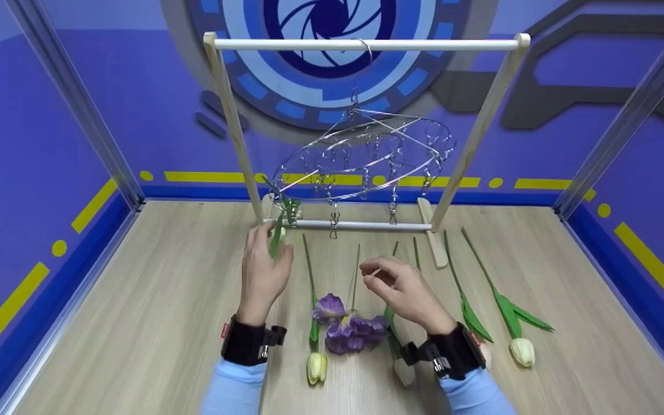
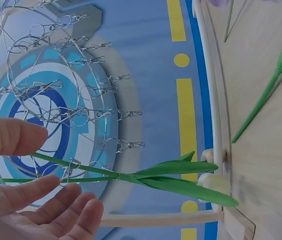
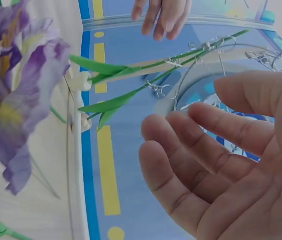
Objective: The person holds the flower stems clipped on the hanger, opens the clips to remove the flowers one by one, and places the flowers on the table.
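Note:
A metal clip hanger hangs tilted from a wooden rack. Two white tulips dangle head down from clips at its left end, their green leaves showing in the left wrist view. Beside these tulips is my left hand, thumb and fingers apart, gripping nothing. My right hand hovers over the table with loosely bent fingers and holds nothing. Under and between the hands lies a purple iris-like flower. Left of it lies a pale yellow tulip. Another tulip is partly covered by the right wrist strap.
More tulips lie to the right, stems pointing toward the rack. The rack's post and foot stand at the back right. Empty clips dangle from the hanger. Blue printed walls enclose the table.

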### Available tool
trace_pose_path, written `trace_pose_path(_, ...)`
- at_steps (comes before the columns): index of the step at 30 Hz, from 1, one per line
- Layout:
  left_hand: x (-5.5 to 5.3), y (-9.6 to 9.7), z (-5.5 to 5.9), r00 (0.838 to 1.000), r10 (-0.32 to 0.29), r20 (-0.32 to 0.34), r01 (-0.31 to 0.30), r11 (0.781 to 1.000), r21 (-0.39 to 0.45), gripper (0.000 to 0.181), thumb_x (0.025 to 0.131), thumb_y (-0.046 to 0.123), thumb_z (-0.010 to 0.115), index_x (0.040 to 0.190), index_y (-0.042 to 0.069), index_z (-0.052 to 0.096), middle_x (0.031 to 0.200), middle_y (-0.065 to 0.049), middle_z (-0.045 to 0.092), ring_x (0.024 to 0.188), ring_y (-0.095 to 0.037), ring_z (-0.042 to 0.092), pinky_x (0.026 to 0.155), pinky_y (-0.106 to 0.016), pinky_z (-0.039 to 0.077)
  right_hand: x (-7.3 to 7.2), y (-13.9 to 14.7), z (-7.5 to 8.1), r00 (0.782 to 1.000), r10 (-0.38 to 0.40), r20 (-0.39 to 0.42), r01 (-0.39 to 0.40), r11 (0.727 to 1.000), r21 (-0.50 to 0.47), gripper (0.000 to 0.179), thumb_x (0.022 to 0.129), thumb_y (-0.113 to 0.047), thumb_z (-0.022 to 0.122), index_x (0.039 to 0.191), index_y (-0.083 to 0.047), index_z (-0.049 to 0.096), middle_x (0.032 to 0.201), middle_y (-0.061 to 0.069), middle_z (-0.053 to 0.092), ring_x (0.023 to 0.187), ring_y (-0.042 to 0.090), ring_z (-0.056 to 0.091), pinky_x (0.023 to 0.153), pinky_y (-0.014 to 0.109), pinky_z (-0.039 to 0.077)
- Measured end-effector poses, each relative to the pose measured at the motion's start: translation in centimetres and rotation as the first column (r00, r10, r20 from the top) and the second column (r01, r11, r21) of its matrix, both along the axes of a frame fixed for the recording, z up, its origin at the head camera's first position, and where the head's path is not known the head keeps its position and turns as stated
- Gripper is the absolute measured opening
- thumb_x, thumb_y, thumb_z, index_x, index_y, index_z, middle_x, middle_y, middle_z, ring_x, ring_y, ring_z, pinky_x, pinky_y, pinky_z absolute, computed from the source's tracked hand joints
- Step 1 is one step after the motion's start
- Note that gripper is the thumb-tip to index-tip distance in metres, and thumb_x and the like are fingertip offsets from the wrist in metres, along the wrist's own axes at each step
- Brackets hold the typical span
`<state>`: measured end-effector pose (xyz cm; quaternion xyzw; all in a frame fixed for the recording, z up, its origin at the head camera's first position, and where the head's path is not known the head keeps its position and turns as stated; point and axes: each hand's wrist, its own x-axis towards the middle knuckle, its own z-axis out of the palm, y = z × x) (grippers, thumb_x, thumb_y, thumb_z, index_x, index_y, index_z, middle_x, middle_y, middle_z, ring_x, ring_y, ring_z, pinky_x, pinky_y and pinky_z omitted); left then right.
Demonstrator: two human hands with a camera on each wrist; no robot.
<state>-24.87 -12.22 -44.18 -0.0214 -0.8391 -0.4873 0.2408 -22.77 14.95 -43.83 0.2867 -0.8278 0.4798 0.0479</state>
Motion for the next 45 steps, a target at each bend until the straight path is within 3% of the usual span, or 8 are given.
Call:
trace_pose_path(10,-1.1,-0.1,-0.5,0.989,-0.118,0.085,0.106,0.986,0.126,0.073,0.098,0.011,0.063,0.161,0.005,0.027,0.165,-0.023,0.029,0.150,-0.046,0.030,0.120,-0.064,0.024,-0.5,-1.0,0.3,0.999,0.045,0.005,-0.046,0.999,0.002,0.022,0.105,-0.009,0.060,0.122,0.000,0.069,0.112,0.015,0.070,0.098,0.024,0.069,0.085,0.034,0.057)
trace_pose_path(14,-1.3,0.2,-0.8,0.986,-0.144,0.087,0.130,0.980,0.151,0.076,0.098,0.012,0.063,0.162,0.005,0.023,0.163,-0.025,0.033,0.149,-0.045,0.033,0.119,-0.066,0.025,-0.5,-1.1,0.2,0.999,0.037,0.027,-0.037,0.999,-0.002,0.023,0.105,-0.011,0.060,0.123,-0.001,0.069,0.112,0.012,0.070,0.097,0.023,0.069,0.084,0.035,0.057)
trace_pose_path(19,-1.2,0.6,-0.9,0.988,-0.152,-0.007,0.152,0.981,0.123,0.069,0.098,0.005,0.064,0.157,-0.004,0.029,0.147,-0.030,0.050,0.139,-0.046,0.046,0.114,-0.064,0.034,-0.3,-1.3,0.4,0.999,0.035,0.040,-0.035,0.999,-0.017,0.023,0.105,-0.012,0.060,0.124,-0.002,0.069,0.112,0.011,0.069,0.098,0.021,0.068,0.086,0.034,0.057)
trace_pose_path(23,-1.0,0.9,-0.8,0.985,-0.164,-0.053,0.170,0.978,0.124,0.061,0.098,0.003,0.064,0.151,-0.007,0.036,0.136,-0.026,0.060,0.130,-0.041,0.055,0.110,-0.059,0.041,-0.1,-1.2,0.3,0.999,0.036,0.016,-0.036,0.999,-0.039,0.022,0.104,-0.010,0.061,0.123,-0.001,0.069,0.111,0.012,0.069,0.096,0.021,0.069,0.085,0.033,0.057)
trace_pose_path(28,-0.7,1.3,-0.4,0.984,-0.173,-0.044,0.177,0.975,0.133,0.052,0.098,0.004,0.063,0.145,-0.004,0.044,0.126,-0.018,0.068,0.122,-0.034,0.060,0.105,-0.053,0.044,0.0,-0.9,0.0,0.999,0.043,-0.002,-0.043,0.995,-0.088,0.021,0.103,-0.006,0.061,0.121,0.002,0.068,0.111,0.017,0.069,0.095,0.021,0.069,0.083,0.030,0.057)
trace_pose_path(35,-0.5,1.7,0.0,0.983,-0.178,-0.045,0.181,0.980,0.087,0.038,0.098,0.003,0.065,0.135,-0.003,0.054,0.120,-0.017,0.068,0.117,-0.034,0.063,0.102,-0.051,0.049,0.1,-0.4,-0.3,0.999,0.044,-0.013,-0.045,0.989,-0.138,0.021,0.103,-0.004,0.061,0.121,0.003,0.069,0.113,0.019,0.069,0.095,0.023,0.069,0.083,0.029,0.057)
trace_pose_path(39,-0.1,2.1,0.3,0.978,-0.203,-0.038,0.206,0.975,0.083,0.037,0.101,0.007,0.063,0.135,-0.006,0.055,0.117,-0.016,0.070,0.117,-0.033,0.065,0.104,-0.049,0.050,0.2,-0.2,-0.4,0.999,0.037,-0.020,-0.039,0.987,-0.153,0.021,0.103,-0.003,0.061,0.121,0.005,0.068,0.114,0.022,0.069,0.095,0.024,0.070,0.083,0.028,0.058)
trace_pose_path(45,0.7,2.7,1.0,0.965,-0.260,-0.035,0.262,0.961,0.085,0.022,0.102,0.009,0.061,0.123,0.000,0.061,0.113,-0.013,0.070,0.111,-0.030,0.064,0.100,-0.053,0.049,0.2,0.0,-0.5,0.999,0.031,-0.012,-0.033,0.984,-0.176,0.022,0.103,-0.001,0.060,0.121,0.007,0.067,0.113,0.022,0.069,0.094,0.026,0.070,0.083,0.028,0.058)
